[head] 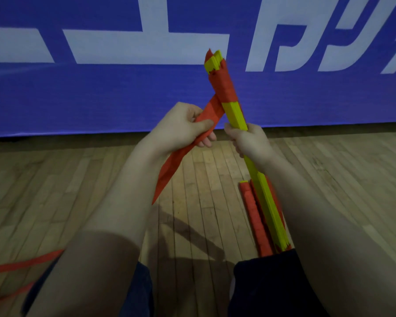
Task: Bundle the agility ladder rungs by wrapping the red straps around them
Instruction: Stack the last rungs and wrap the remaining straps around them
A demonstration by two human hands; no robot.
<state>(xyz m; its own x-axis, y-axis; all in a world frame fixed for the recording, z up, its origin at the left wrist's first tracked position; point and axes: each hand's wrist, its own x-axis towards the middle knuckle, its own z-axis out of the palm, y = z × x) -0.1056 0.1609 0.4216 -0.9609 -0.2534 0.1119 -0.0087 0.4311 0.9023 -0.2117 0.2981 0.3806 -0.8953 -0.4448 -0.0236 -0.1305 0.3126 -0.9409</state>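
Stiff, light yellow rungs point(236, 115) – right hand point(252, 140) clenched mid-stack; limp red strap point(206, 113) pinched in the left hand point(181, 126) at 9 o'clock – keep it taut.

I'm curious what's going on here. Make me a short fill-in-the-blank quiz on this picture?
1. The right hand grips the stack of ____ rungs.
2. The left hand holds the loose red ____.
3. Red wrapping covers the stack near its ____ end.
4. The floor is made of ____.

Missing words: yellow; strap; upper; wood
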